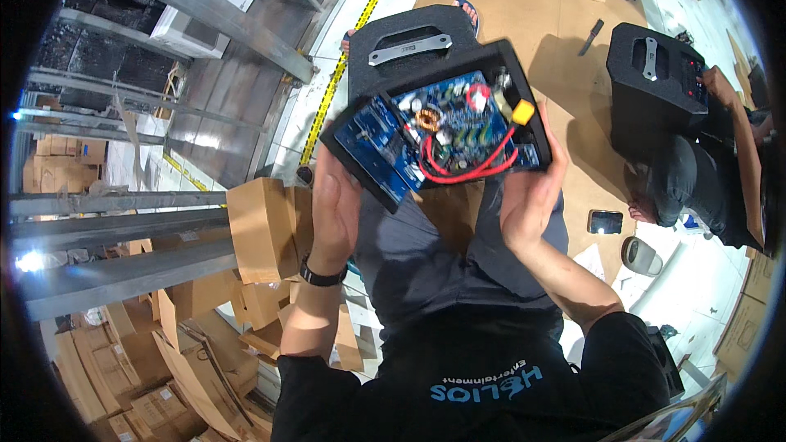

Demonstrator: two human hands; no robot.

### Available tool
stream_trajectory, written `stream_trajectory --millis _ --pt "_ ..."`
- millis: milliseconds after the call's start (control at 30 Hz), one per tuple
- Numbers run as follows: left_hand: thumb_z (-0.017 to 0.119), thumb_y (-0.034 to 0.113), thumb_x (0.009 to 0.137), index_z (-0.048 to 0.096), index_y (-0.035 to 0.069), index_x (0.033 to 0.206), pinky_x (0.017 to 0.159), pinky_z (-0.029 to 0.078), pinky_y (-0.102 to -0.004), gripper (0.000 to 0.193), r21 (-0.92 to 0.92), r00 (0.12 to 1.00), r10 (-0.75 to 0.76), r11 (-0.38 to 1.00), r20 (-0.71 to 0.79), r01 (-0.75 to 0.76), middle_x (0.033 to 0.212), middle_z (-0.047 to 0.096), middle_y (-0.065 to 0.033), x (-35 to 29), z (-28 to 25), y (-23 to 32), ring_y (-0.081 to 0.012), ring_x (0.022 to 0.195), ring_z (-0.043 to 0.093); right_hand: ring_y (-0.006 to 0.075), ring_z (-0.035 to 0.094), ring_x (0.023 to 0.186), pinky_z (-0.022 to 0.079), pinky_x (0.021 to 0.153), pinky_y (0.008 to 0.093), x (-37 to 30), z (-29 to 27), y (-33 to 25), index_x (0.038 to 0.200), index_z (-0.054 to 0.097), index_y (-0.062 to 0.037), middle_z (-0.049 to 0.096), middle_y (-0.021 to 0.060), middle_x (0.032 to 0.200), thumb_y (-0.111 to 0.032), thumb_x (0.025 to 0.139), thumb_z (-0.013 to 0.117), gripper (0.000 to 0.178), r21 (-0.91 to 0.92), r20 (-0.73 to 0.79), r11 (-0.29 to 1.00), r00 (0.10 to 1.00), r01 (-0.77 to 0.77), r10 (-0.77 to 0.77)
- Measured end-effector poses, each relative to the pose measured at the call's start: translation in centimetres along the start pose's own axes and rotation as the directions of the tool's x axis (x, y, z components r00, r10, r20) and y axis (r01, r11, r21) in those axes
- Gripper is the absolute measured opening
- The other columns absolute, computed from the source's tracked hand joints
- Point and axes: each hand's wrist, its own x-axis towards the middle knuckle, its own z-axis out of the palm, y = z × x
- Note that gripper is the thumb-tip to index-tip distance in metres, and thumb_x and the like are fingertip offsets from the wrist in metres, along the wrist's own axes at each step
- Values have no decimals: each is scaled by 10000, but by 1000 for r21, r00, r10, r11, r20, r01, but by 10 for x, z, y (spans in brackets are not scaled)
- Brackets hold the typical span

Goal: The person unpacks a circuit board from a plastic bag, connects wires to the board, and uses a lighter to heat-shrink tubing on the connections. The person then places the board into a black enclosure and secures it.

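Between my two hands I hold a black amplifier module [458, 127], its open side facing up. Inside show blue circuit boards, a copper coil, red wires [471, 178] and a yellow connector [522, 111]. My left hand [336, 200] grips its left end, the fingers mostly hidden beneath. My right hand [534, 184] presses along the right end, fingers wrapped up its side. Just beyond the module stands a black speaker cabinet [381, 29] with a silver-plated handle, partly covered by it.
Metal rack bars [147, 221] run along the left, with cardboard boxes [262, 225] below. At right a person [696, 176] sits with a hand at another black speaker [647, 106]. A phone [606, 222] and a dark tool [590, 38] lie on brown sheeting; yellow-black tape [332, 98] crosses the floor.
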Motion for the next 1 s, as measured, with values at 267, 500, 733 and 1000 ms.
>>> stream_trajectory --millis 267,500,733,1000 --pt "407 644 1075 278 90 1647 1261 250 -491 807 -488 952 -153 873 -264 5 1664 385 -133 -61 -9 -30 -270 1527 368 553 211 1559 263 1234 661 -67 -17 -6 1485 351 -89 229 383 1643 -526 1124 320 568 69 337 976 916 208 -219" --pt "373 777 1023 460 61 1577 1238 333 -514 909 -769 930 -187 624 -318 -137 1547 549 -164 -85 -46 -85 -329 1430 508 528 181 1584 167 1239 691 -116 -24 -15 1357 652 -178 373 322 1627 -341 1022 649 373 181 668 953 680 244 -302" --pt "343 877 953 397 33 1610 1268 251 -604 1070 -882 977 204 447 -62 -149 1693 330 -195 -68 -50 -128 -361 1555 324 394 280 1587 223 1268 616 -159 -29 5 1298 761 -293 487 195 1602 -183 919 743 395 -5 756 942 618 336 -216" --pt "387 817 982 436 66 1586 1265 232 -643 965 -862 993 -37 500 -116 -82 1694 328 -172 -74 -60 -137 -380 1574 278 280 347 1561 248 1283 583 -175 -28 24 1460 629 -370 512 66 1591 -194 957 674 534 -79 858 935 501 346 -113"
